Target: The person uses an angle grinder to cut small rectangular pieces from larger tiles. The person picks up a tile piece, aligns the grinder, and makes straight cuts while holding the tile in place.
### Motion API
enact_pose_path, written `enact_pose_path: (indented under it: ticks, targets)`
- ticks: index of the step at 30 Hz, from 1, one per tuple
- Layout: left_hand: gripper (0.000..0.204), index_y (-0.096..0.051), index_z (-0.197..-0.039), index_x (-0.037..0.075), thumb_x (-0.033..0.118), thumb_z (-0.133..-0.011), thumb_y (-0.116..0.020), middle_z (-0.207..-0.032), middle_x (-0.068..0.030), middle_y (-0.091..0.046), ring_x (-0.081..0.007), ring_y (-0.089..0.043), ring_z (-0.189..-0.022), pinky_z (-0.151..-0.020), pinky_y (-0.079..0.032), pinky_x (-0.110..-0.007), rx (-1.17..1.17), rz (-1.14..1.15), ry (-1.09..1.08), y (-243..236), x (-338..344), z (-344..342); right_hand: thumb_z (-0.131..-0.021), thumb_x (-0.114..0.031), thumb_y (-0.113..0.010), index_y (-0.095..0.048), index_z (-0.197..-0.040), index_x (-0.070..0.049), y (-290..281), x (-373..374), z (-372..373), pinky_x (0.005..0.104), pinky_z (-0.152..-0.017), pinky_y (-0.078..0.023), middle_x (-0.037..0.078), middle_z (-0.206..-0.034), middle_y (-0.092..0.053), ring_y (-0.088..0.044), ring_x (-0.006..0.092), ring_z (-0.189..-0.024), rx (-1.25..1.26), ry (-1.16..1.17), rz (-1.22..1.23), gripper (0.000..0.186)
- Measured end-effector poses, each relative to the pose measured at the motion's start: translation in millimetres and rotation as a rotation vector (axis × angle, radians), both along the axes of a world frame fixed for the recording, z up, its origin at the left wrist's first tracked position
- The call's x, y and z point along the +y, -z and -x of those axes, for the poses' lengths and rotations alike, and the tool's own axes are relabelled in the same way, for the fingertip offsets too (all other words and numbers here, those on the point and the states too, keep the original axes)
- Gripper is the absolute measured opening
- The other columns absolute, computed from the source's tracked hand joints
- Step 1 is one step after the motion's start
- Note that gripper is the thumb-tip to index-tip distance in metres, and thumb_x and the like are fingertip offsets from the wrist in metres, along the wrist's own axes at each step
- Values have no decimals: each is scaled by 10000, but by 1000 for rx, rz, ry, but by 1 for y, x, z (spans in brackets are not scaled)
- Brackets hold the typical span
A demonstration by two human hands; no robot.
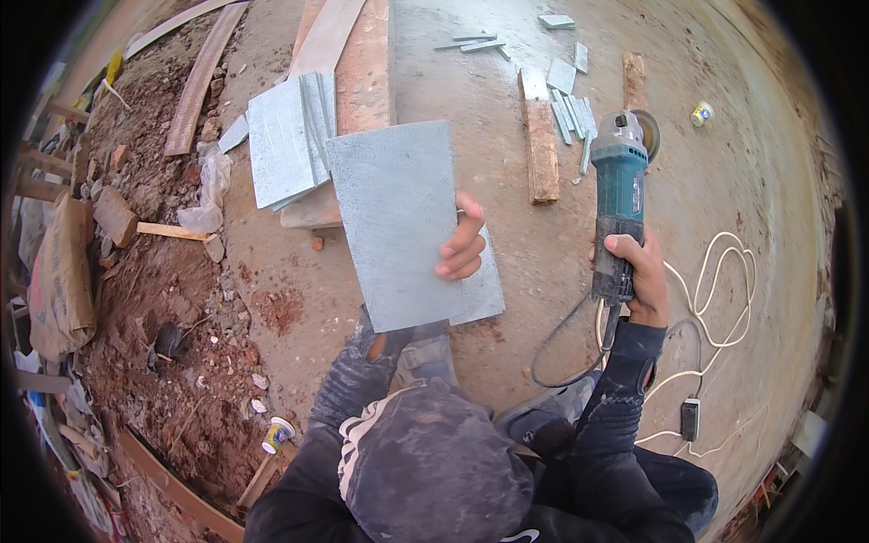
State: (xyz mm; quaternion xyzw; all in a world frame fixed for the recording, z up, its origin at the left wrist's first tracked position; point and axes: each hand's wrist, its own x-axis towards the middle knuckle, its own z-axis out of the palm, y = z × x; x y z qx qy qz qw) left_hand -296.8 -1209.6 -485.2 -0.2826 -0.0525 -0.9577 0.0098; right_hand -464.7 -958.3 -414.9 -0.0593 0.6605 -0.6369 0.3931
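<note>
My left hand [463, 240] is closed on a flat grey tile [394, 226], its fingers curled over the right edge. The thumb and palm are hidden behind the tile. Part of a second grey tile [484, 281] shows below and behind it; whether I hold that one too, I cannot tell. My right hand [641, 271] is wrapped round the dark rear grip of a teal angle grinder [621, 185]. Its disc [648, 136] points away from me, apart from the tile. Whether the disc is spinning cannot be made out.
Stacked grey tiles [285, 140] lean by a reddish plank [369, 81]. Narrow tile offcuts [572, 116] lie beside a wood block [541, 149]. A pale cable [697, 312] loops at right, near a black plug connector [690, 419]. Rubble and soil [163, 299] cover the left side.
</note>
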Motion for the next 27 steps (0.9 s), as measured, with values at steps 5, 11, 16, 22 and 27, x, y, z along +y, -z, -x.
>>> enact_pose_path:
  ticks: [5, 11, 16, 22, 27]
  targets:
    - [813, -395, -1357, -84, 537, -879, -610, -878, -104, -490, -215, -530, -846, -621, -477, -320, -57, 45, 9, -1, -4, 1, -743, -200, -734, -551, -1046, 11, 4, 2, 0, 275, -566, -527, 94, -772, -630, -641, 161, -626, 14, 31, -8, 412]
    - [787, -396, -1345, -80, 536, -892, -583, -965, -124, -458, -231, -499, -925, -621, -499, -325, -50, 39, 16, -4, -3, 1, -744, -196, -731, -553, -1038, 8, 2, 0, 0, 275, -572, -530, 83, -778, -626, -646, 160, -631, 19, 16, -9, 400]
    - [778, -408, -1324, -79, 547, -893, -574, -967, -119, -456, -233, -501, -922, -622, -507, -313, -124, 8, -32, -7, 1, -5, -741, -195, -733, -557, -1034, 5, 3, -2, -2, 274, -573, -529, 80, -775, -627, -648, 159, -634, 42, 25, -7, 396]
    - [777, -420, -1320, -69, 565, -896, -571, -963, -114, -460, -229, -505, -920, -651, -522, -309, -118, -3, -76, -3, 1, -2, -742, -210, -738, -560, -1035, 1, 1, 0, -2, 272, -570, -523, 94, -773, -642, -643, 157, -629, 35, 16, -17, 403]
    - [748, -397, -1382, -97, 476, -935, -572, -998, -152, -490, -261, -503, -996, -745, -526, -343, -142, -136, -196, 3, 5, 2, -744, -232, -740, -560, -1047, 1, 4, 1, 0, 268, -575, -522, 112, -767, -655, -638, 153, -624, 51, 8, -46, 423]
